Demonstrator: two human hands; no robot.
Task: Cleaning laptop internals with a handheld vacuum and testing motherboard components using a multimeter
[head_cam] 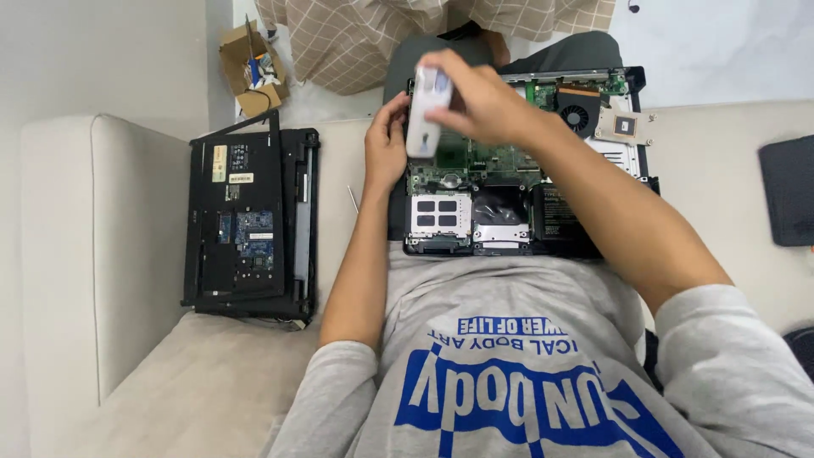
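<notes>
An opened laptop base (517, 199) rests on my lap, its green circuit board, fan and metal slots exposed. My right hand (483, 97) is shut on a small white and blue device (426, 112), held upright over the left part of the board. My left hand (386, 144) rests at the left edge of the laptop base, fingers curled near the white device, touching the casing. Whether it grips anything is unclear.
A second black laptop shell (250, 225) lies on the beige sofa (102, 254) to my left. A thin metal tool (353, 198) lies between them. A cardboard box (252, 68) of small items sits on the floor beyond. A dark pad (788, 191) lies at right.
</notes>
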